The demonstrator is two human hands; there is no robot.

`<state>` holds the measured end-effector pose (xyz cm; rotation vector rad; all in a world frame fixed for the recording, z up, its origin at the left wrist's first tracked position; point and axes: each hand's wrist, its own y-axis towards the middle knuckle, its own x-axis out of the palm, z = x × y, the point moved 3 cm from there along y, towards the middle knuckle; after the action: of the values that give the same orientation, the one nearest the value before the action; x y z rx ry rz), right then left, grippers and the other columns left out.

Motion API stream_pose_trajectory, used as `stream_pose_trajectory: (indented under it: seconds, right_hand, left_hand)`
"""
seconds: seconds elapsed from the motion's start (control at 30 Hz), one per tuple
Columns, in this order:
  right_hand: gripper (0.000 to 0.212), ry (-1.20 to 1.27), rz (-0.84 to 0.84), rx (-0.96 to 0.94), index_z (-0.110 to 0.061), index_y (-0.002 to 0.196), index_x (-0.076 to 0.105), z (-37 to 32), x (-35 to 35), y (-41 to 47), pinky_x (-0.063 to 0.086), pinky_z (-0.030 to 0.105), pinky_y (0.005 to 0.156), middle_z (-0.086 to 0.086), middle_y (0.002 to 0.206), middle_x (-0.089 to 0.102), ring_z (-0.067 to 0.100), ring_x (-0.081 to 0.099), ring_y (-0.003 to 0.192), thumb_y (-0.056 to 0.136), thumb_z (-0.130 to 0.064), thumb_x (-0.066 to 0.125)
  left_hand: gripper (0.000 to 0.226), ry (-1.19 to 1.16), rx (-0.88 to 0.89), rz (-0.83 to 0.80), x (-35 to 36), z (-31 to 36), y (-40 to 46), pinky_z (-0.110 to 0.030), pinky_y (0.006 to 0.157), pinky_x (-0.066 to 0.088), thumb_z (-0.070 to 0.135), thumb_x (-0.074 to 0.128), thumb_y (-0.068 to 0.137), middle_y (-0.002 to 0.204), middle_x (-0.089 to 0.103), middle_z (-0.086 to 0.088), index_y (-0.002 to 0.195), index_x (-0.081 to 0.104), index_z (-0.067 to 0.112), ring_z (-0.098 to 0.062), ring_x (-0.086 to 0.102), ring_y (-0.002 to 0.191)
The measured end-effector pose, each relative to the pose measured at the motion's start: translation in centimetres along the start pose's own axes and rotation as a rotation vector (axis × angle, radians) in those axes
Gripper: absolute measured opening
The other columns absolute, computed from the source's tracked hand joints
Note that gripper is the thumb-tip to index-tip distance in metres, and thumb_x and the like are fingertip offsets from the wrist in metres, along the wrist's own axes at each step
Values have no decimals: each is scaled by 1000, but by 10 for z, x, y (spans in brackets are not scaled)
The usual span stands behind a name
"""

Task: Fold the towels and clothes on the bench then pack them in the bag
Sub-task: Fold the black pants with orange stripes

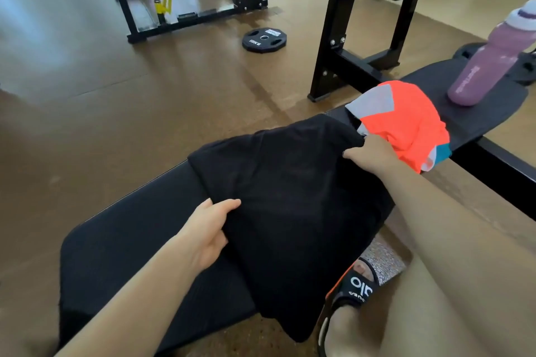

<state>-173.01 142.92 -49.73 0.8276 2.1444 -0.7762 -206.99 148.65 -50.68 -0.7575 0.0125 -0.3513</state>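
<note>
2 hands, left hand [207, 230] and right hand [366, 151], pinch the black shirt [290, 197] on the bench [130, 229] (middle of frame); it looks soft and floppy, so hold its edges.

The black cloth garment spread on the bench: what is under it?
The black cloth garment lies on the black padded bench; its near edge hangs over the bench side. Whether anything else lies beneath is hidden. The left hand and right hand grip its edges.

Gym floor around my bench

Brown cork-like floor [145, 90] spreads before me; a black weight plate [264, 39] lies flat near a black rack frame [342, 38], and daylight washes the far left.
</note>
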Motion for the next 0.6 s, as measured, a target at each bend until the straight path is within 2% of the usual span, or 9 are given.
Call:
stream_pose_trajectory:
  seconds: [0.1,0.17,0.27,0.37,0.43,0.5,0.6]
  right_hand:
    - [45,210,-92,77,-4,112,62,2,-3,-3,49,37,84,9,110,64,29,60,102,75,-27,74]
    - [59,330,-167,117,-12,123,61,2,-4,-7,51,42,97,6,121,63,29,60,110,68,-30,76]
    - [65,505,-266,122,-19,134,55,0,-4,-13,44,42,105,-2,130,60,24,57,117,73,-26,78]
    - [53,636,-369,81,-14,127,65,-8,-9,-26,41,45,111,1,127,68,24,62,118,76,-22,77]
    - [43,708,-427,34,-11,124,68,-14,-13,-38,44,44,110,3,122,72,25,66,116,82,-18,73]
    - [37,753,-467,-13,-10,126,67,-22,-16,-50,45,43,108,4,121,73,24,67,116,89,-13,67]
    - [33,724,-488,-73,-13,122,68,-41,-21,-65,47,40,103,2,120,73,22,66,116,89,-11,64]
  left_hand:
    - [25,-30,21,-22,-8,5,-11,-42,89,57,10,59,99,112,77,-5,123,66,13,-22,74,102]
    - [26,-16,31,-45,-18,7,-18,-41,88,56,12,58,100,114,76,-5,124,66,12,-21,74,103]
    - [27,13,51,-21,-35,13,-26,-41,91,55,13,59,100,114,76,-5,125,65,10,-21,74,104]
    - [29,42,83,9,-52,26,-37,-43,93,55,16,58,100,115,76,-6,127,65,9,-23,73,107]
    - [29,62,110,16,-60,38,-47,-43,92,54,19,55,101,115,76,-6,126,67,9,-24,72,107]
    - [27,60,141,37,-68,52,-57,-42,88,54,20,53,102,113,77,-6,122,68,11,-24,72,106]
    - [28,86,211,95,-82,77,-64,-40,80,53,21,54,100,109,77,-7,120,69,9,-23,74,97]
